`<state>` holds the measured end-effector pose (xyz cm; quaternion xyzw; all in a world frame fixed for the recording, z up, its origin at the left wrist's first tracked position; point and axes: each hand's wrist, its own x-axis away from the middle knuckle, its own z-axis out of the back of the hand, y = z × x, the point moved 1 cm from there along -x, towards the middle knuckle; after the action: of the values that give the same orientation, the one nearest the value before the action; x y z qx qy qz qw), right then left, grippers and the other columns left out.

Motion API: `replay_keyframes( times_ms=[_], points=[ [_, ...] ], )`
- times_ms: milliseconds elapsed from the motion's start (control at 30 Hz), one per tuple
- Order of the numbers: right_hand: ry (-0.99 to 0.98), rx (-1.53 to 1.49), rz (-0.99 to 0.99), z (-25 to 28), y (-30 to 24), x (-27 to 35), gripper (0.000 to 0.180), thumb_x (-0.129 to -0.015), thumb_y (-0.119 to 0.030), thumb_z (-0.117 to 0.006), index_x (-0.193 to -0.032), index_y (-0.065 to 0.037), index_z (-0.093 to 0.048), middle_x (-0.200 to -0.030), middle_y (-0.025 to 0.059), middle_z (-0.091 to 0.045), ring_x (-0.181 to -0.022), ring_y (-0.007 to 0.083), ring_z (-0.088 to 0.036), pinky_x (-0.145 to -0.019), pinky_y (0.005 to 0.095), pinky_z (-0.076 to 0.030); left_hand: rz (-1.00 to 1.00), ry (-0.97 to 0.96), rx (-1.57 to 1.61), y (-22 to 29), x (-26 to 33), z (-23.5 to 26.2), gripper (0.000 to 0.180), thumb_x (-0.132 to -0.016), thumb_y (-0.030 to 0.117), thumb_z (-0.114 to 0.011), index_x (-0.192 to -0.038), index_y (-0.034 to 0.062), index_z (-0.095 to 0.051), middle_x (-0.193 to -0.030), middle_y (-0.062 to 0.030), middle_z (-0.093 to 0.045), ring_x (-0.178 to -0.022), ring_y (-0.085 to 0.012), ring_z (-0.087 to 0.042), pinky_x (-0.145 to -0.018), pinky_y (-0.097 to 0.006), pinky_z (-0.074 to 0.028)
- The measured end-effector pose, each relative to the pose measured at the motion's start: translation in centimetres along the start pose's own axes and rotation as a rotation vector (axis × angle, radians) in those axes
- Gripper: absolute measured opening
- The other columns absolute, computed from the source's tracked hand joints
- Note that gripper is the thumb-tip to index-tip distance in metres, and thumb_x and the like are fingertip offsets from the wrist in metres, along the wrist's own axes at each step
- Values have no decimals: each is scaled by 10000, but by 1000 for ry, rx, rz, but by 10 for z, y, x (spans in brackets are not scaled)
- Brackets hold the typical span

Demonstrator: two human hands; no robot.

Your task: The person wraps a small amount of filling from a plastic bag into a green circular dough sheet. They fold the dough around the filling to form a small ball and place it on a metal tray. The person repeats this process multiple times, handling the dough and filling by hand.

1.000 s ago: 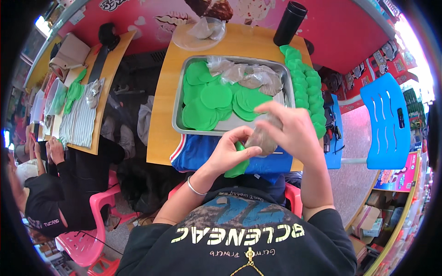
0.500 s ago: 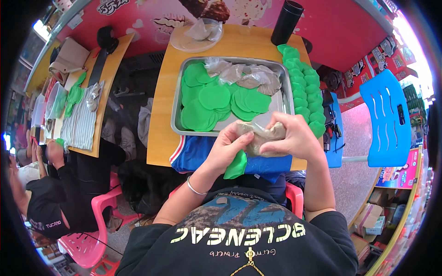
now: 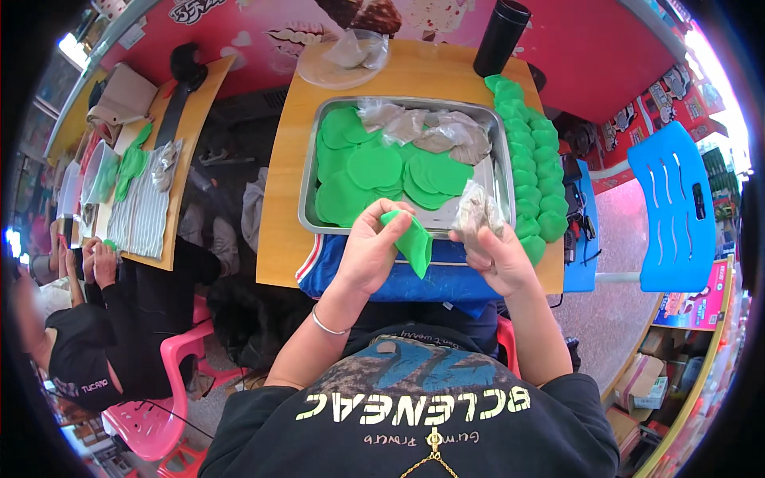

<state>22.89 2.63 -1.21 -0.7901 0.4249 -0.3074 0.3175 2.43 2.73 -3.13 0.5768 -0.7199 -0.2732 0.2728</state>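
Note:
My left hand pinches a limp green fabric piece by its upper edge, in front of the tray. A short way to the right, my right hand grips a clear plastic bag of greyish-brown filling, held up over the tray's near right corner. A gap separates the two hands. Behind them lies a metal tray with several flat round green pieces in overlapping piles. More clear bags of the same filling lie along the tray's far right side.
Rows of puffy green pieces line the table's right edge. A black cylinder stands at the far right corner, a plastic lid with a bag at the far left. Blue cloth hangs at the near edge; a blue chair is at right. Another person works at left.
My hands have moved apart. The green piece has come away from the filling bag and stays in my left hand; my right hand has carried the bag rightward, now bunched upright.

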Motion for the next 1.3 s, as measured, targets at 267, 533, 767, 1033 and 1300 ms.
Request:
replay_keyframes(
  times_ms=[267,533,767,1033,1300],
  points=[
    [247,328,226,-28,-4,7,232,-774,-29,-684,-987,11,-602,-916,44,-640,-802,77,-591,-729,213,-474,-83,94,-41,7,4,-11,90,-869,110,-592,-885,25,-617,-828,-21,-595,-766,-77,-544,-709,-231,-436],
    [283,424,329,-29,-6,5,204,-783,-12,-663,-973,19,-597,-896,44,-638,-799,73,-585,-723,212,-471,-197,60,-105,7,5,-12,103,-855,90,-605,-879,-1,-646,-861,-28,-581,-794,-91,-515,-725,-233,-403],
    [209,374,147,-38,1,1,186,-814,-37,-635,-985,1,-574,-902,15,-601,-830,68,-559,-727,213,-458,-171,23,-36,-3,7,-18,76,-857,61,-587,-897,15,-633,-903,-39,-575,-838,-117,-559,-765,-255,-451],
    [197,723,365,-35,1,-2,140,-779,-21,-642,-912,-17,-598,-835,15,-604,-762,45,-521,-646,219,-438,-85,-37,-319,6,7,-20,32,-830,28,-606,-859,16,-606,-920,-33,-548,-803,-80,-510,-707,-206,-411],
    [-61,936,539,-35,-9,-3,123,-791,-58,-625,-894,9,-617,-815,75,-608,-724,121,-569,-641,244,-443,-68,-4,-35,-1,9,-23,57,-838,62,-615,-798,23,-602,-835,-12,-546,-766,-78,-501,-689,-220,-402]
  ],
)
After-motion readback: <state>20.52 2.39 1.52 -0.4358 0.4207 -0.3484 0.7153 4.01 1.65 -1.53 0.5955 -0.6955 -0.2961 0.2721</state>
